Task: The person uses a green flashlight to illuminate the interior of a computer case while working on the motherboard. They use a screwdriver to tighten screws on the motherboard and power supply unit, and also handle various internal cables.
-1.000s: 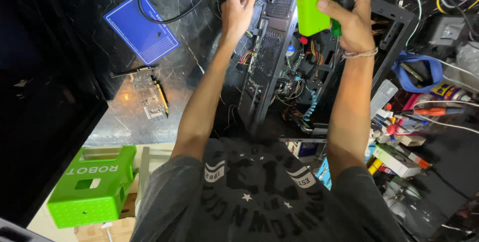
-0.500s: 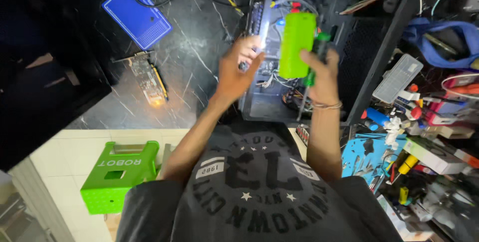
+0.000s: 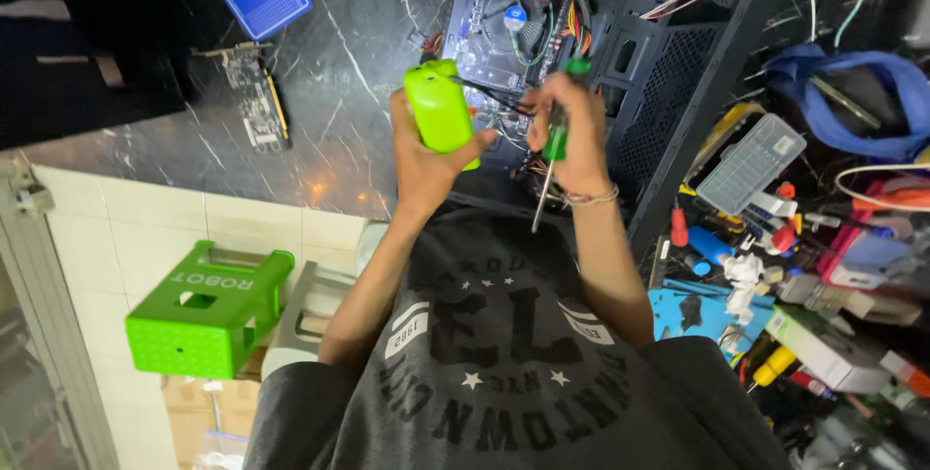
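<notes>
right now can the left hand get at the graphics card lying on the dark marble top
Probably not freely. The left hand is full, wrapped around a bright green device. The graphics card lies bare on the marble top with nothing between, so the path looks clear but the grip is taken.

Dark grey short-sleeved T-shirt with pale printed lettering and stars; thin wrist bracelet [image 3: 592,198].

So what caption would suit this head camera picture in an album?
Left hand grips a green phone-like block, right hand a green-handled screwdriver, above an open computer case.
</notes>
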